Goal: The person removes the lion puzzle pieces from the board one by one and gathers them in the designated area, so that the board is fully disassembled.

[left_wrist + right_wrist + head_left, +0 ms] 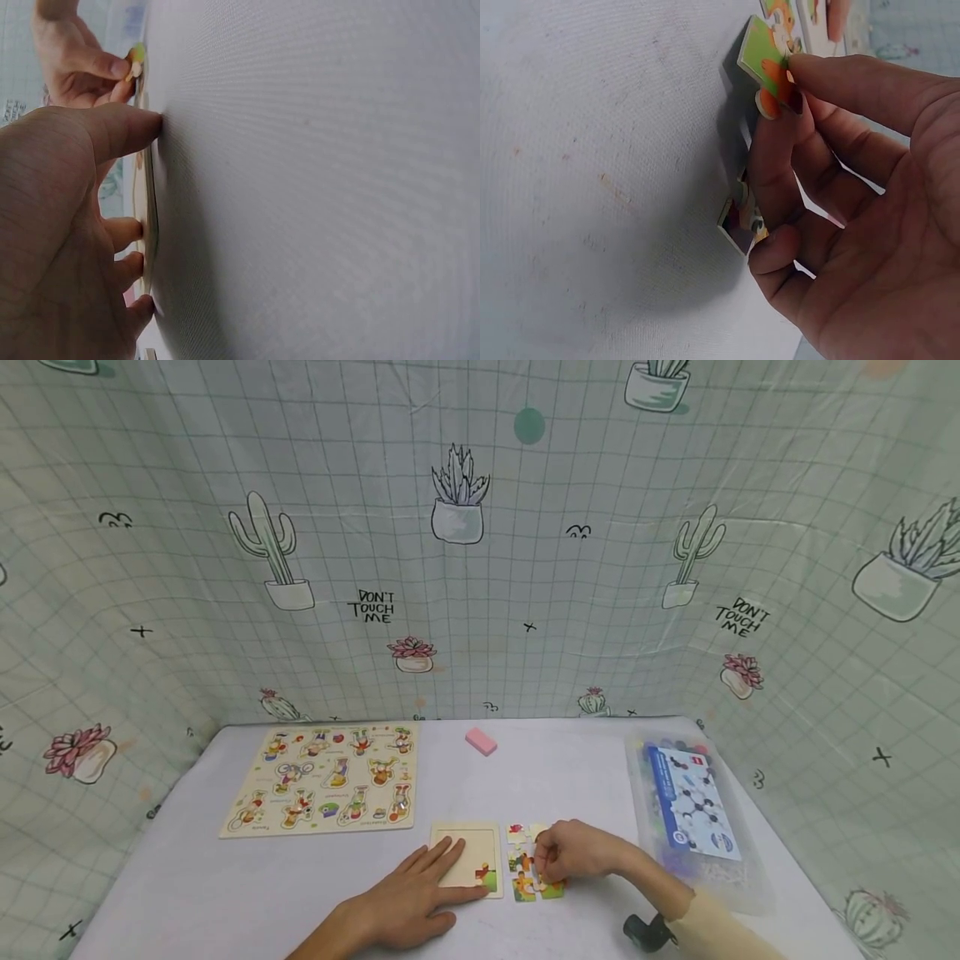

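Observation:
My left hand [415,893] lies flat with fingers spread on a square wooden puzzle board [467,831]. One puzzle piece, green and red, sits in the board's lower right corner. Between thumb and fingers, my right hand [577,850] pinches a green and orange puzzle piece [769,64]; the right wrist view shows it tilted off the table. More picture pieces [522,887] lie in rows to the right of the board, partly covered by the right hand. Another piece [739,225] lies under the curled lower fingers in the right wrist view.
A large wooden board with cartoon figures [330,781] lies at the back left. At the back middle is a pink eraser [481,741]. A clear plastic case [697,814] stands on the right, with a dark rounded object [647,933] near the right forearm.

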`<state>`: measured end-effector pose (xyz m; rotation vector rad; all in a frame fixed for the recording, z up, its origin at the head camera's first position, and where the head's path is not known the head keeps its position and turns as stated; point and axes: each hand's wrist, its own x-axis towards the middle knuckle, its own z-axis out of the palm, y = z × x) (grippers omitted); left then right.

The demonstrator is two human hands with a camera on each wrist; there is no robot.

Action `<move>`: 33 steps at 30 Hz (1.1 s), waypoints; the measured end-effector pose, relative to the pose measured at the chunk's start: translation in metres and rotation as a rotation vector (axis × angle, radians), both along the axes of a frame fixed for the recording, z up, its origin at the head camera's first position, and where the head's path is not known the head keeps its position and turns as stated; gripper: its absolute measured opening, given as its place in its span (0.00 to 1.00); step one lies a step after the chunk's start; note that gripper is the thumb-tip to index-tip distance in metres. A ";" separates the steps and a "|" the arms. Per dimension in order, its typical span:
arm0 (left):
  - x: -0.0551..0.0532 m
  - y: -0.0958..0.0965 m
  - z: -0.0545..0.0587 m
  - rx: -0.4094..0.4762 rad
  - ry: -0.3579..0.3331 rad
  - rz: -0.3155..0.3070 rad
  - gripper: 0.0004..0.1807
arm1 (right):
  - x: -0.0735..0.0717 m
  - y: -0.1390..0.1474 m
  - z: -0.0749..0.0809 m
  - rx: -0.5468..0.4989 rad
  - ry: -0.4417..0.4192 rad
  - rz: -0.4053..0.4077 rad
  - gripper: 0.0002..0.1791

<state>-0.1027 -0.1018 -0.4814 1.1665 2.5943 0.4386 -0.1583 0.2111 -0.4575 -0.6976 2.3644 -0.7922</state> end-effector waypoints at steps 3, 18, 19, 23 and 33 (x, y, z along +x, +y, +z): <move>0.000 0.000 0.001 0.000 -0.004 0.003 0.27 | 0.001 -0.001 0.000 0.006 0.017 -0.002 0.08; 0.000 0.000 0.001 -0.004 0.024 -0.014 0.27 | 0.003 -0.001 0.000 0.010 0.056 0.003 0.05; 0.001 0.000 0.001 -0.004 0.023 -0.015 0.27 | 0.002 -0.001 0.000 0.010 0.056 0.005 0.05; 0.001 0.000 0.001 -0.004 0.026 -0.017 0.27 | 0.002 -0.001 0.000 0.012 0.050 0.008 0.04; 0.001 0.000 0.000 -0.003 0.015 -0.016 0.27 | 0.001 0.000 -0.002 0.022 0.067 0.001 0.07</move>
